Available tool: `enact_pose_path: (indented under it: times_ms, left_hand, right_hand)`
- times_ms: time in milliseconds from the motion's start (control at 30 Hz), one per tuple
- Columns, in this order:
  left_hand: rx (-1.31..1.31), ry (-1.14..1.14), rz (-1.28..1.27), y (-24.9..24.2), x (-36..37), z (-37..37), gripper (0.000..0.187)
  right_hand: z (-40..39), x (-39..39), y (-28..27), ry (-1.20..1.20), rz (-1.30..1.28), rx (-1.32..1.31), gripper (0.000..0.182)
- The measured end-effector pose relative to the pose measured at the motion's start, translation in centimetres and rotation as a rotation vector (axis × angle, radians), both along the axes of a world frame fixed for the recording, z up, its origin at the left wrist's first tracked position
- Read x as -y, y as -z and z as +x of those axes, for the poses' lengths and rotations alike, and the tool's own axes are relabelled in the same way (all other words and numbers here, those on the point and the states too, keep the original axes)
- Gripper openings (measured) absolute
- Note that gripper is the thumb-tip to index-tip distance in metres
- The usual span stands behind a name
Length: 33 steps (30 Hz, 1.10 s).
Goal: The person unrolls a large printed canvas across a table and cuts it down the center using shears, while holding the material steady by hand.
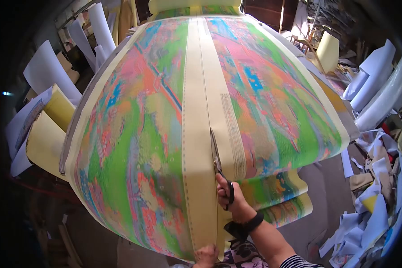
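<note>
A large printed sheet (134, 147), patterned in green, pink, orange and blue, lies over the table with a plain cream strip (201, 196) down its middle. My right hand (231, 196) is closed round the black handles of a pair of scissors (217, 163). Their long blades point away from me along a thin dark line in the strip. Nearer than the blades, the strip is cut and its two sides are parted. At the near edge my left hand (205, 256) is closed on the cream strip, its fingertips partly hidden.
Folds of the printed sheet (281, 196) hang below the right half. Rolled and curled white sheets (53, 71) and yellow sheets (47, 138) stand at the left. Paper scraps (362, 223) are piled at the right. A printed roll (194, 5) lies across the far end.
</note>
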<state>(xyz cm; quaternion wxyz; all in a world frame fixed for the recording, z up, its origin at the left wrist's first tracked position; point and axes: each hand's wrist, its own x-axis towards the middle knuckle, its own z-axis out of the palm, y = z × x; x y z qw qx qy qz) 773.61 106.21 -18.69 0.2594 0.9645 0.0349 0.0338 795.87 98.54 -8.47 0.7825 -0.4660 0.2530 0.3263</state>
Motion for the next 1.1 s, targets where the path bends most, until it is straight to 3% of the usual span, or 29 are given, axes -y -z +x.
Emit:
enact_pose_path:
  times_ms: [33, 133, 233, 300, 367, 433, 467, 500, 567, 633, 700, 733, 800, 967, 1033, 1067, 1100]
  left_hand:
    - [-0.092, 0.074, -0.116, 0.5, -0.3, 0.1, 0.015]
    - [-0.089, 0.027, -0.062, 3.6, 0.1, 0.6, 0.013]
    - [0.112, 0.058, 0.124, 6.0, 0.3, 1.6, 0.012]
    - [-0.068, 0.066, 0.045, 6.5, 0.2, 2.0, 0.010]
    - [-0.204, 0.104, 0.163, 6.0, -0.5, 3.9, 0.009]
    - [-0.203, 0.118, -0.111, 2.9, -2.1, 8.7, 0.011]
    - [0.151, 0.128, 0.166, 3.9, -3.0, 11.1, 0.013]
    - [0.083, -0.043, -0.063, -3.6, -3.6, 18.0, 0.020]
    - [0.296, 0.013, 0.102, -7.8, -4.6, 26.4, 0.030]
    - [0.280, 0.017, 0.212, -8.4, -4.8, 34.3, 0.046]
    - [0.400, -0.078, 0.448, -6.5, -4.8, 39.9, 0.051]
    - [0.406, -0.083, 0.444, -6.6, -4.6, 41.4, 0.051]
    - [0.286, -0.169, 0.531, -6.6, -4.2, 43.4, 0.050]
    - [-0.059, -0.142, 0.618, -5.6, -3.7, 45.1, 0.045]
    - [-0.226, -0.146, 0.543, -5.9, -3.7, 45.2, 0.029]
    - [-0.222, -0.146, 0.538, -6.0, -3.9, 45.1, 0.029]
    - [-0.190, -0.066, 0.533, -6.6, -4.1, 44.6, 0.016]
  right_hand:
    - [2.2, -0.5, 0.2, 0.005, -0.032, 0.018, 0.035]
    - [8.5, -1.9, 0.6, -0.001, -0.027, 0.059, 0.038]
    - [14.3, -2.6, 2.1, -0.034, -0.040, 0.124, 0.041]
    - [17.6, -3.0, 2.8, -0.060, 0.044, 0.062, 0.043]
    - [18.8, -3.1, 2.9, -0.089, 0.069, 0.046, 0.046]
    - [18.8, -2.8, 2.7, -0.096, 0.155, -0.021, 0.048]
    - [19.1, -2.4, 2.9, -0.128, 0.200, -0.035, 0.049]
    - [19.4, -2.1, 2.7, -0.136, 0.200, -0.041, 0.049]
    - [20.0, -1.6, 1.9, -0.170, 0.429, -0.134, 0.049]
    - [20.9, -1.5, 1.1, -0.179, 0.495, -0.113, 0.048]
    - [21.3, -1.2, 0.3, -0.145, 0.511, -0.215, 0.047]
    - [21.3, -1.2, 0.2, -0.146, 0.503, -0.182, 0.046]
    - [21.2, -1.1, 0.2, -0.164, 0.505, -0.159, 0.045]
    - [21.0, -0.8, 1.5, -0.166, 0.409, -0.121, 0.044]
    - [20.8, -0.6, 2.5, -0.189, 0.398, -0.098, 0.044]
    - [20.8, -0.5, 3.0, -0.210, 0.387, -0.079, 0.044]
    - [20.5, -0.5, 3.1, -0.209, 0.382, -0.080, 0.044]
